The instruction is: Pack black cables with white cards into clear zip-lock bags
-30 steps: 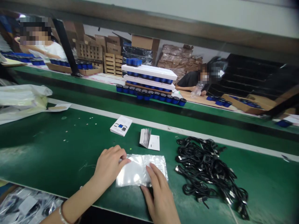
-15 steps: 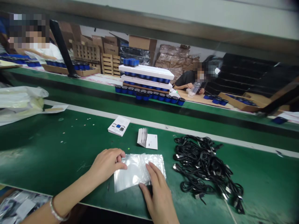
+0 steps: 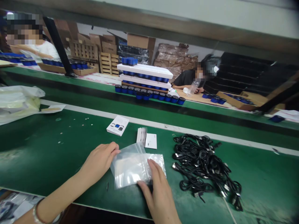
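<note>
A small stack of clear plastic zip bags [image 3: 134,166] lies on the green table [image 3: 58,152] in front of me. My left hand [image 3: 101,159] pinches the left edge of the top bag and lifts it, so that bag tilts up off the stack. My right hand [image 3: 158,193] presses flat on the stack's lower right part, fingers stretched out. Just beyond the bags lie white folded leaflets [image 3: 147,139] and a white booklet with blue pictures [image 3: 117,125]. A heap of black cables [image 3: 205,166] lies to the right of my right hand.
White plastic bags [image 3: 18,101] are piled at the far left. Across a green conveyor [image 3: 93,96] stand blue round items [image 3: 149,93] and white trays [image 3: 144,71]. Two other people sit at the far bench. Clear packets [image 3: 14,207] lie below the table's near edge.
My left hand has pinched the top bag's left edge and raised it off the stack. My right hand stays pressed on the stack. The view has drifted slightly.
</note>
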The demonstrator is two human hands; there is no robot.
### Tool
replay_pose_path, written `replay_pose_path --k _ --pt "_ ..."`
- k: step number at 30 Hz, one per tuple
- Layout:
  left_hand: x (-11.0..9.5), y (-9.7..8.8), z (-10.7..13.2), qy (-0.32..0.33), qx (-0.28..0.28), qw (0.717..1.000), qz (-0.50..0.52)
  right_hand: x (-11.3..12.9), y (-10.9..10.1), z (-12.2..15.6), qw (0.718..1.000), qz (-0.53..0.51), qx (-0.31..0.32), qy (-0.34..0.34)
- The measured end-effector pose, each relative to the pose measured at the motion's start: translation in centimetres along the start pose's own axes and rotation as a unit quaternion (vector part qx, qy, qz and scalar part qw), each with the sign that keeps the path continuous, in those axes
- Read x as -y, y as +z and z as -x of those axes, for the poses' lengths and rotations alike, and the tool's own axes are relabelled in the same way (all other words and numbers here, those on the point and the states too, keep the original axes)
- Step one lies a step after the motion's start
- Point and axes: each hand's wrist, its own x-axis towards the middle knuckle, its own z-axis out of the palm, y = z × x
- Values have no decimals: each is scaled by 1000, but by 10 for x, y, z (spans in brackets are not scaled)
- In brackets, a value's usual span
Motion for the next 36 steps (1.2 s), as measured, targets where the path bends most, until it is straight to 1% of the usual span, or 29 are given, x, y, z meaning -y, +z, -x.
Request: replay_pose_path --k 3,4,7,9,13,16,17,19,21,22,24,26,28,29,30,31,33,34,36 --pt "-3 -1 3 12 13 999 31 5 -9 -18 996 -47 -50 51" --pt "-5 -1 4 13 19 999 41 6 -12 -25 993 -72 -54 71" --pt "-9 0 6 7 44 996 74 8 -17 -41 981 -147 -6 124" --pt "-10 0 7 -12 68 992 103 6 -19 -46 976 -165 19 143" --pt "-7 2 6 -54 112 981 151 -1 -26 -42 977 -152 23 145" --pt "-3 7 4 -54 114 982 144 -12 -35 -35 984 -113 34 135" --pt "-3 9 3 -53 112 983 138 -16 -37 -33 983 -108 40 141" --pt "-1 13 2 -50 104 986 124 -24 -42 -29 974 -130 52 178" --pt "-1 16 0 -46 92 988 111 -29 -45 -26 952 -196 63 225" --pt "0 17 0 -44 85 990 106 -30 -47 -25 936 -242 69 246" --pt "-1 18 2 -42 64 992 96 -27 -48 -24 897 -335 74 278" --pt "-5 16 8 -40 24 994 97 -19 -49 -23 858 -409 64 304" --pt "-14 12 20 -29 -25 991 125 -9 -47 -23 829 -452 57 324" --pt "-19 10 27 -22 -38 987 152 -4 -45 -23 818 -469 58 327" --pt "-25 7 34 -18 -35 983 181 1 -43 -23 810 -484 61 325" --pt "-30 6 40 -19 -14 978 209 5 -41 -24 803 -499 64 319" --pt "-40 3 49 -34 65 967 244 11 -35 -23 793 -522 64 307" --pt "-42 2 51 -46 104 962 249 12 -32 -23 788 -531 67 305" --pt "-45 1 50 -73 159 955 238 13 -29 -21 779 -540 80 310"
